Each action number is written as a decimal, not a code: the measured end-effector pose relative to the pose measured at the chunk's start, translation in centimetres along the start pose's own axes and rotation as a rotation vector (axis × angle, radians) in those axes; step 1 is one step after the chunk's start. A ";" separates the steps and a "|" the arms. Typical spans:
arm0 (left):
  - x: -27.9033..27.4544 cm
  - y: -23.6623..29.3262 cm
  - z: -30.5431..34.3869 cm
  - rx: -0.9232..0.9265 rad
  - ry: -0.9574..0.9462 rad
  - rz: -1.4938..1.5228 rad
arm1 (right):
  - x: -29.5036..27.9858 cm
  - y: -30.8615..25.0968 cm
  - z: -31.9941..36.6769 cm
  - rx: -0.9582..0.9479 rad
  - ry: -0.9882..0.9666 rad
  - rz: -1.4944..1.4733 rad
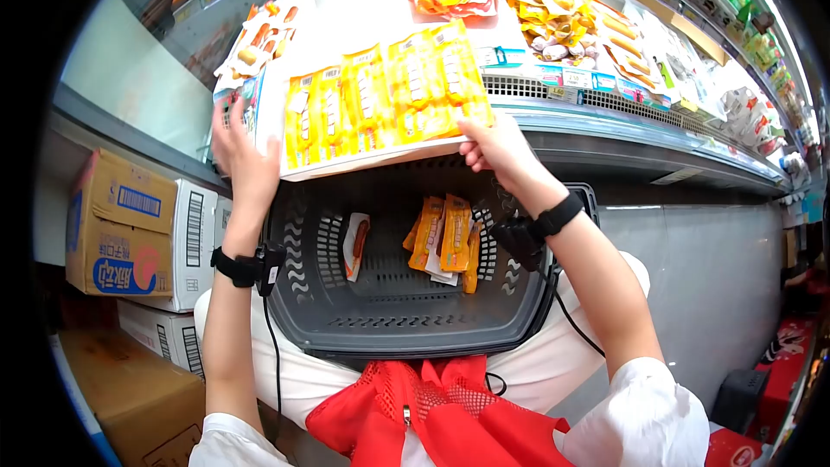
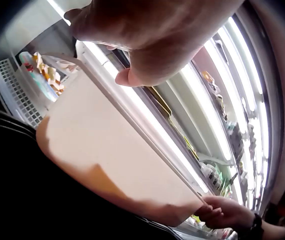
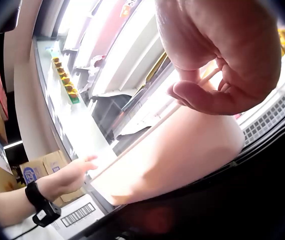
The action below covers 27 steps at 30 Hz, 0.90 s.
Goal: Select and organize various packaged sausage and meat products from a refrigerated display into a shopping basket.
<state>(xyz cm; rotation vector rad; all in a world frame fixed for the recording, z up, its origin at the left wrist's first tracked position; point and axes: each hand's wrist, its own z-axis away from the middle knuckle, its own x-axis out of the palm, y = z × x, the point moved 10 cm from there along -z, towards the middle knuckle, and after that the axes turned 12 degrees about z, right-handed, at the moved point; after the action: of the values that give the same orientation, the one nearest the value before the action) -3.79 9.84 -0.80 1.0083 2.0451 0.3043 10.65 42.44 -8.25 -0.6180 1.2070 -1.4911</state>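
Note:
A white tray (image 1: 346, 166) lined with several yellow sausage packets (image 1: 367, 91) spans the space between the hands, over the front of the shelf and the back of the basket. My right hand (image 1: 503, 151) grips its front right corner, thumb on top and fingers curled below; the right wrist view shows the tray edge pinched in that hand (image 3: 222, 60). At the tray's left end, my left hand (image 1: 246, 156) has its fingers spread and mostly straight, thumb close to the edge. The pale underside of the tray (image 2: 107, 145) fills much of the left wrist view.
Below stands a dark grey basket (image 1: 372, 322) holding several orange packets (image 1: 454, 238) and a white packet with a sausage picture (image 1: 354, 246). Bagged sausages (image 1: 553, 17) sit on the shelf at right, more packs (image 1: 259, 43) at left. Cardboard boxes (image 1: 121, 225) are stacked at left.

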 end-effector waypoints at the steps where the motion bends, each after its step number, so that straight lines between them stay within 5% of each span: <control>1: -0.3 5.9 -0.7 0.221 -0.033 -0.054 | 0.1 0.0 0.0 -0.016 -0.002 -0.028; 3: 3.5 13.2 -0.7 0.420 -0.347 0.044 | 0.1 -0.2 0.1 -0.060 0.029 -0.111; 5: 8.7 16.9 0.3 0.182 -0.694 0.262 | 0.2 -0.6 0.3 -0.095 0.030 -0.140; 7: 13.5 19.1 0.9 0.234 -0.810 0.140 | 0.2 -0.4 0.1 -0.075 0.036 -0.169; 12: 21.1 18.2 0.6 -0.057 -1.144 -0.058 | 0.9 -0.8 0.8 -0.066 -0.029 -0.304; 17: 21.3 14.7 -1.3 0.094 -0.927 -0.049 | 0.9 -1.4 0.6 -0.097 -0.052 -0.352; 19: 17.8 14.1 -2.2 -0.086 -0.767 -0.156 | 0.7 -1.7 0.6 -0.118 -0.036 -0.354; 21: 14.9 15.9 -2.2 -0.069 -0.795 -0.048 | 0.7 -1.5 0.3 -0.114 -0.042 -0.363; 23: 12.2 15.6 -1.9 -0.399 -0.752 0.407 | 0.8 -1.1 0.3 -0.105 -0.047 -0.365; 24: 12.3 14.2 -2.2 -0.397 -0.754 0.406 | 0.9 -1.0 0.3 -0.105 -0.056 -0.369; 26: 13.4 12.7 -1.8 -0.672 -0.756 1.042 | 1.0 -1.1 0.3 -0.106 -0.064 -0.374; 27: 12.9 12.5 -1.8 -0.674 -0.756 1.042 | 0.9 -1.2 0.4 -0.122 -0.060 -0.388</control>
<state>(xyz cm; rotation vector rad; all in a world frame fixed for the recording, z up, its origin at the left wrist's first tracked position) -2.75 27.85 -0.47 1.3660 0.5399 0.8997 10.24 41.37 -7.24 -1.0175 1.1823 -1.7114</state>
